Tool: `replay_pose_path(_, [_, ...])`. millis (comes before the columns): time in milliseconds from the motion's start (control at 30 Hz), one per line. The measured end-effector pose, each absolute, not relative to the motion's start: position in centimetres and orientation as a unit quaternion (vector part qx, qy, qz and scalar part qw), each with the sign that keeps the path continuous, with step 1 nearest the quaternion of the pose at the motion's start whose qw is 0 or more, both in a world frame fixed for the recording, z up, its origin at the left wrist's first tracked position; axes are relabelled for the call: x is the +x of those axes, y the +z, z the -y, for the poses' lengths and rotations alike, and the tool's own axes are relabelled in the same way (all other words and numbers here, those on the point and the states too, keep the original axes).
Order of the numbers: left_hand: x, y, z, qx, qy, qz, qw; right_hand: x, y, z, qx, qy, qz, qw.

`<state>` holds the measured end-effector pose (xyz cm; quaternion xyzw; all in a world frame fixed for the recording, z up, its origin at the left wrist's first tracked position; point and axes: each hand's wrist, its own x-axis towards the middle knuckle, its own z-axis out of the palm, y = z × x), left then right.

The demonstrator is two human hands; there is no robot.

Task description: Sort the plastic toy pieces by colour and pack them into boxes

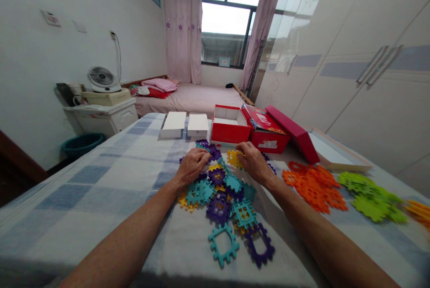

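A mixed heap of flat plastic interlocking pieces with notched edges lies on the tablecloth between my forearms. My right hand pinches a yellow interlocking piece at the heap's far right side. At the far left of the heap, the fingers of my left hand are closed at the edge of a purple interlocking piece; its fingertips are partly hidden. Nearer me lie a turquoise frame-shaped piece and a purple frame-shaped piece, with a turquoise window-patterned piece just behind them.
An orange pile and a green pile sit to the right, with yellow pieces beyond. Along the back stand white boxes, an open red box, a second red box and a leaning red lid.
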<state>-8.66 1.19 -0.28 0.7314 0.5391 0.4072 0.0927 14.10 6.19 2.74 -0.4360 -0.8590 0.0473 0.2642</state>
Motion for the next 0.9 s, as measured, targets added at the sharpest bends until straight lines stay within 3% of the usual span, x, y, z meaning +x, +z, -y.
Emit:
replay_pose_path(167, [-8.1,-0.1,-0.6,0.775,0.358,-0.51,0.103,15.6,1.7,-5.5,-0.45,0.057,0.869,0.2])
replay_pose_path(267, [-7.9,0.0,-0.3,0.78,0.32,-0.525,0.12,16.2,2.2,-5.1,-0.458,0.087,0.846,0.261])
replay_pose_path(367, [-7.7,0.0,-0.3,0.764,0.322,-0.539,0.146,16.1,3.3,-4.0,-0.412,0.23,0.82,0.324])
replay_pose_path(467, [-7.4,-0.1,-0.5,0.737,0.358,-0.534,0.209,15.4,3.8,-2.9,-0.316,0.374,0.825,0.28])
replay_pose_path(567, [-7.4,-0.2,-0.7,0.708,0.382,-0.536,0.257,14.8,3.4,-2.6,-0.335,0.289,0.858,0.261])
replay_pose_path(700, [-7.7,-0.1,-0.9,0.651,0.439,-0.544,0.296,15.4,3.0,-3.4,-0.441,0.198,0.815,0.321])
replay_pose_path(900, [-7.6,0.1,-0.7,0.644,0.445,-0.51,0.355,15.5,3.7,-3.1,-0.36,0.46,0.738,0.339])
